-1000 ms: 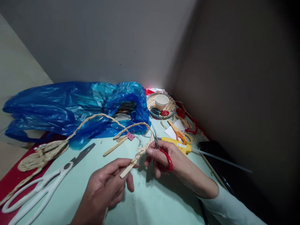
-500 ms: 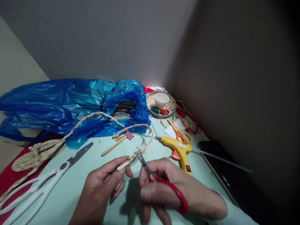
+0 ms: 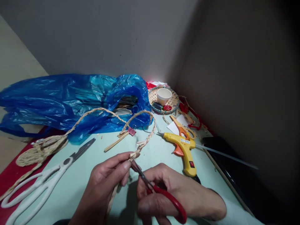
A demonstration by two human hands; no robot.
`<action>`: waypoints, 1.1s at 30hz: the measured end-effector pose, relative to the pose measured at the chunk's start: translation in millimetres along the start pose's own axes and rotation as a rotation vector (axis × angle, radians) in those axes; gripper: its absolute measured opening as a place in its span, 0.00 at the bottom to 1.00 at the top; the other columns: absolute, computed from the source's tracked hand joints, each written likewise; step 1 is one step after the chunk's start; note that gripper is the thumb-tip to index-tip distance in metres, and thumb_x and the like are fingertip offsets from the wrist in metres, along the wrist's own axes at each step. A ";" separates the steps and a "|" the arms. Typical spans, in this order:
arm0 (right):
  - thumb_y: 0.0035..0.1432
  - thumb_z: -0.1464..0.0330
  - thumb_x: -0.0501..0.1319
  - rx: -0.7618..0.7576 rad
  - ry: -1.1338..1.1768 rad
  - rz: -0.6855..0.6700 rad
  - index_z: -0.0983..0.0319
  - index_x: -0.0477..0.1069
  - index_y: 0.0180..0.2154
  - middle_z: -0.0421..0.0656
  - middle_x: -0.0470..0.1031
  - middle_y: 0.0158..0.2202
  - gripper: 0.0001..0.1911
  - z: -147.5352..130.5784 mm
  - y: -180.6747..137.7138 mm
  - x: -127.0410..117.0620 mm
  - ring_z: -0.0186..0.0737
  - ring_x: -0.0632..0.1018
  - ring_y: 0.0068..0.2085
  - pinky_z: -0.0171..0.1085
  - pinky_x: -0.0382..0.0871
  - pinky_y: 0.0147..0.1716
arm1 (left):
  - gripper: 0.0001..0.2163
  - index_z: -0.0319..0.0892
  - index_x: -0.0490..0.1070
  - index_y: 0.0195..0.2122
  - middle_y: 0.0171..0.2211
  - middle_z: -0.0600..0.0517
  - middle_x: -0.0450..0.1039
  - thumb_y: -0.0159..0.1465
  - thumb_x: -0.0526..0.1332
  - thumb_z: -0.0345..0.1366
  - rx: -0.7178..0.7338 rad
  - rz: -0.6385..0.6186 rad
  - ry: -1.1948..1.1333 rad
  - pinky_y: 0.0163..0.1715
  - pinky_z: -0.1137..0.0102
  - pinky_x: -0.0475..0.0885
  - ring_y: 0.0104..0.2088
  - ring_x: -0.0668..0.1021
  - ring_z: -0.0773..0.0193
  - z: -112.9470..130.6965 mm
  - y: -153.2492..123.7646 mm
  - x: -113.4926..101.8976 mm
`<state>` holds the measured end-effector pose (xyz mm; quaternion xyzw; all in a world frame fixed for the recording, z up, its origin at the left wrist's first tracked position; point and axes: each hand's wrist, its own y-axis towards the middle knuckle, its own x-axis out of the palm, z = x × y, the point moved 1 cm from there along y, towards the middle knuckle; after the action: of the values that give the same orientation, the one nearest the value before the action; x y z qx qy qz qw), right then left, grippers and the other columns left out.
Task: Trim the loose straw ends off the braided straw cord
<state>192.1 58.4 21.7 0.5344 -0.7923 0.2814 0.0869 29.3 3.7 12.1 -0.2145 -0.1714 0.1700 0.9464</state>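
Observation:
My left hand (image 3: pixel 109 178) pinches a braided straw cord (image 3: pixel 153 126) near its end, thumb on top. From the fingers the cord loops up and over to a pink binder clip (image 3: pixel 131 131), which grips it beside loose flat strips (image 3: pixel 116 142). A pale strand hangs below the left hand. My right hand (image 3: pixel 164 192) is closed round the red handles of small scissors (image 3: pixel 161 193). Their blade tips touch or lie very close to the cord at the left fingertips; whether the blades are around it I cannot tell.
White-handled scissors (image 3: pixel 47 181) lie at left by a coiled braid (image 3: pixel 35 153). A blue plastic bag (image 3: pixel 70 97) spreads along the back. At right are a yellow glue gun (image 3: pixel 185 147), orange scissors (image 3: pixel 179 125), a woven tray (image 3: pixel 174 101) holding a white cup (image 3: pixel 164 95), and a black device (image 3: pixel 232 175).
The pale strip that stuck out past my left thumb now hangs below the hand. The scissor tips have moved left and down to the left fingertips. The cord loop rises higher.

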 end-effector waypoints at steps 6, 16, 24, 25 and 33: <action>0.51 0.57 0.71 -0.023 0.021 -0.038 0.67 0.69 0.32 0.41 0.74 0.28 0.21 2.6 0.4 -0.7 0.24 0.70 0.20 0.22 0.59 0.16 | 0.14 0.45 0.84 0.34 0.25 0.53 0.80 0.46 0.76 0.42 -0.003 0.009 0.015 0.29 0.75 0.73 0.26 0.79 0.65 2.6 2.3 -0.8; 0.53 0.57 0.70 -0.066 0.076 -0.002 0.67 0.67 0.32 0.41 0.75 0.28 0.20 4.3 1.2 -0.6 0.23 0.71 0.19 0.21 0.62 0.16 | 0.10 0.50 0.84 0.36 0.22 0.56 0.81 0.53 0.69 0.41 0.267 0.162 0.356 0.29 0.70 0.72 0.27 0.79 0.60 0.6 -1.2 -2.2; 0.51 0.60 0.71 -0.073 0.082 0.022 0.67 0.68 0.33 0.41 0.75 0.28 0.19 6.2 2.4 3.0 0.24 0.72 0.20 0.22 0.63 0.18 | 0.07 0.57 0.83 0.31 0.24 0.60 0.83 0.54 0.66 0.39 0.546 0.353 0.622 0.32 0.71 0.71 0.28 0.82 0.59 2.7 -14.0 2.9; 0.52 0.60 0.71 -0.088 0.086 0.021 0.67 0.68 0.33 0.41 0.75 0.28 0.18 7.1 2.7 3.4 0.23 0.71 0.20 0.22 0.63 0.18 | 0.07 0.58 0.83 0.32 0.24 0.61 0.83 0.54 0.66 0.38 0.557 0.357 0.621 0.31 0.71 0.72 0.27 0.82 0.59 2.3 -14.5 2.8; 0.58 0.59 0.67 -0.212 0.098 -0.036 0.67 0.66 0.34 0.41 0.74 0.29 0.18 14.1 5.9 1.7 0.21 0.68 0.18 0.22 0.62 0.18 | 0.08 0.60 0.84 0.28 0.29 0.60 0.85 0.51 0.68 0.36 0.548 0.237 0.440 0.31 0.70 0.76 0.29 0.83 0.58 -4.9 -13.7 4.9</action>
<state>188.5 51.1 8.6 0.5221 -0.8026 0.2202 0.1865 39.0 -7.8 15.5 -0.0032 0.1142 0.2680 0.9566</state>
